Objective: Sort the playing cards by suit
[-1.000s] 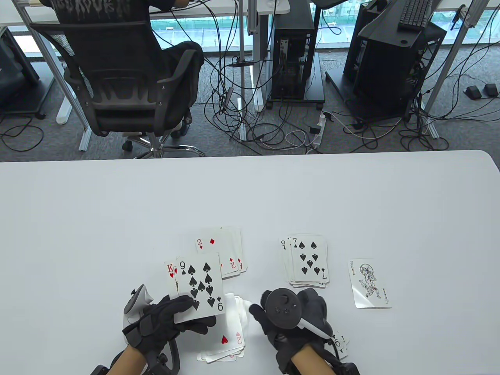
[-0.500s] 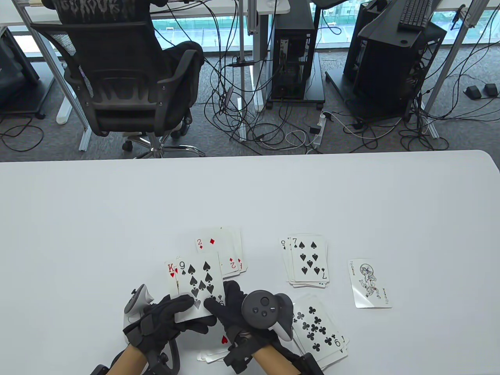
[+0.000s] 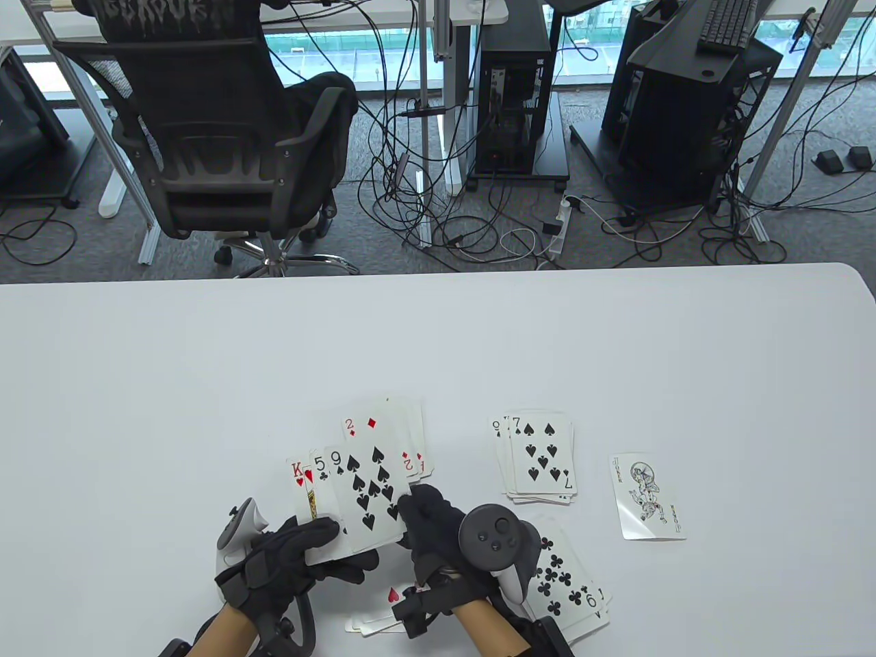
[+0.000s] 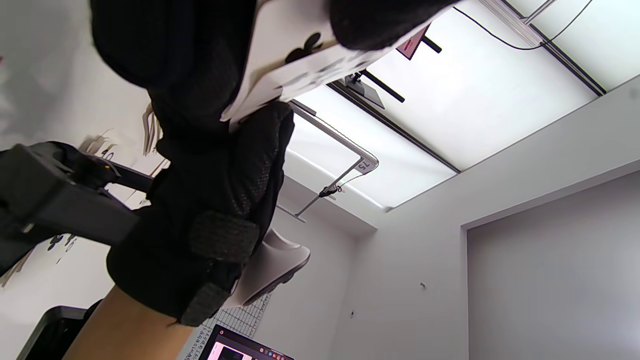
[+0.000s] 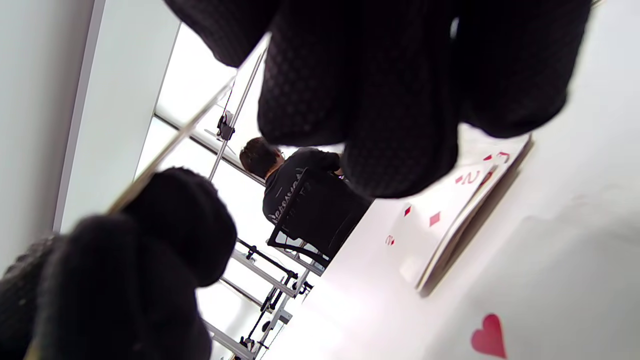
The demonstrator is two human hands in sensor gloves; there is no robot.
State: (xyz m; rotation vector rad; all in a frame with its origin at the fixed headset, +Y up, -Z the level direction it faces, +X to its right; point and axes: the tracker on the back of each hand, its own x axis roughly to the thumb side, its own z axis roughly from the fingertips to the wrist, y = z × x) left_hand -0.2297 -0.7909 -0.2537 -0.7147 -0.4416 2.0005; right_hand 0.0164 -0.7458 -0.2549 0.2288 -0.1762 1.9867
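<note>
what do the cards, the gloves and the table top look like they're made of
Cards, e.g. the nine of spades: thin coated paper or plastic, likely; white, edge-on razor thin in the right wrist view.
Gloves, on the left hand and right hand: black knit fabric; dotted weave shows.
Table: smooth matte white, possibly laminate.

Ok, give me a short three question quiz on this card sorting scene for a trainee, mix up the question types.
1. True or false: the right hand in its black sensor glove pinches the white nine of spades card.
2. Multiple choice: which card tops the face-up spade pile beside the lone joker card? A. seven of spades B. two of diamonds C. king of hearts
3. Fill in: the black-gloved left hand holds a fan showing a king of hearts, a five of ____ and the nine.

Key: 1 true; 2 A; 3 clubs.
</note>
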